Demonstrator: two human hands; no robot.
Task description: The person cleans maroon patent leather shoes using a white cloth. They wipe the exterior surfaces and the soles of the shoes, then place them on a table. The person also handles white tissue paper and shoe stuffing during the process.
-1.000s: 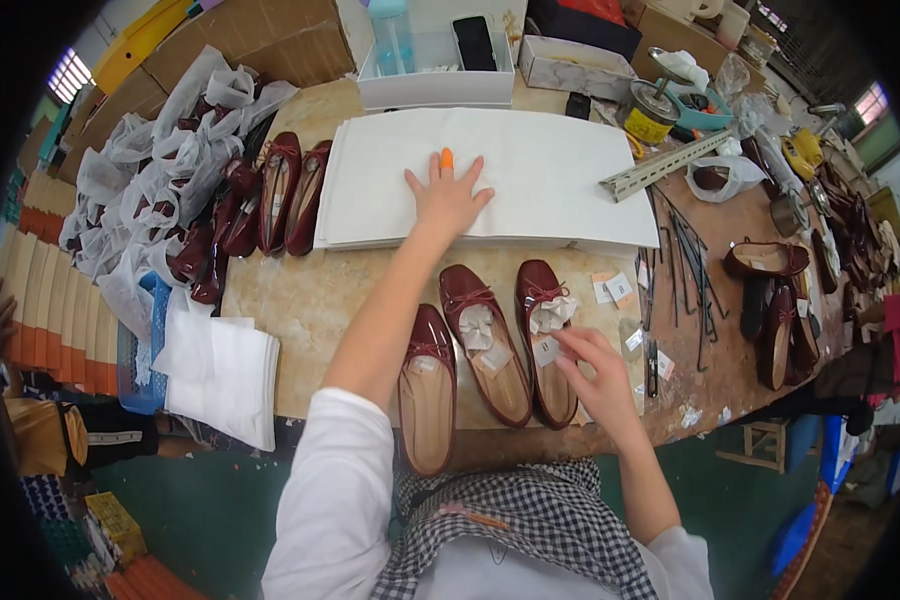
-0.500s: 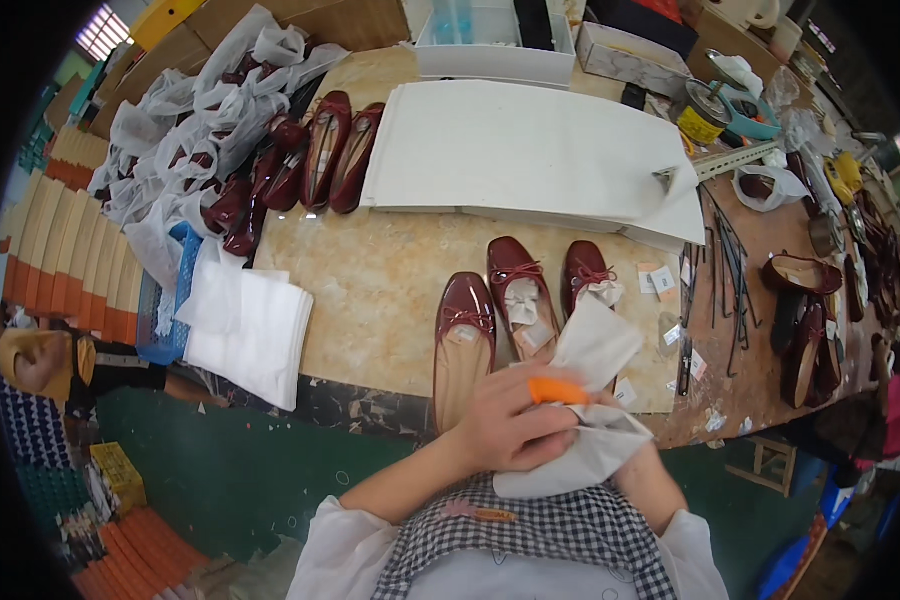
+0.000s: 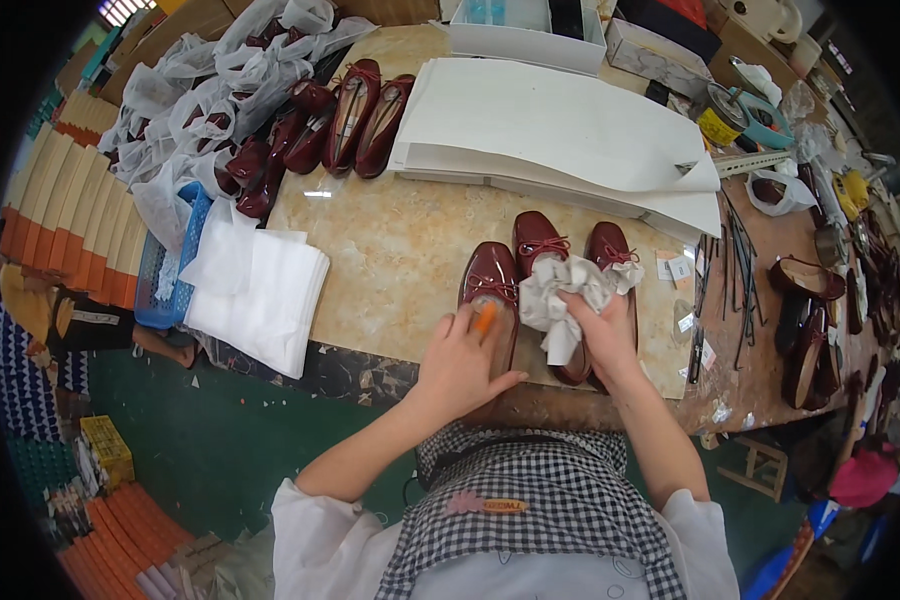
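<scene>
Three glossy burgundy flats with small bows stand side by side on the near part of the table, toes pointing away. Over the opening of the leftmost flat (image 3: 489, 268) lies my left hand (image 3: 458, 365), fingers stretched and thumb apart, an orange cover on one finger. Whether its fingertips touch the shoe I cannot tell. Crumpled white tissue paper (image 3: 560, 300) is gripped in my right hand (image 3: 602, 330), above the middle flat (image 3: 538, 235) and hiding much of it. In the rightmost flat (image 3: 607, 243), paper stuffing shows at the opening; my right hand covers its heel part.
A stack of white paper sheets (image 3: 560, 120) lies beyond the shoes. At left are a white tissue pile (image 3: 270, 300), a blue basket (image 3: 185, 240), more burgundy flats (image 3: 355, 115) and bagged shoes (image 3: 210, 90). Thin black rods (image 3: 740, 265) and loose shoes (image 3: 808, 275) lie at right.
The tissue paper, held loosely near my apron before, is now crumpled in my right hand over the middle flat. My left hand has left the paper for the leftmost flat. The view has shifted slightly.
</scene>
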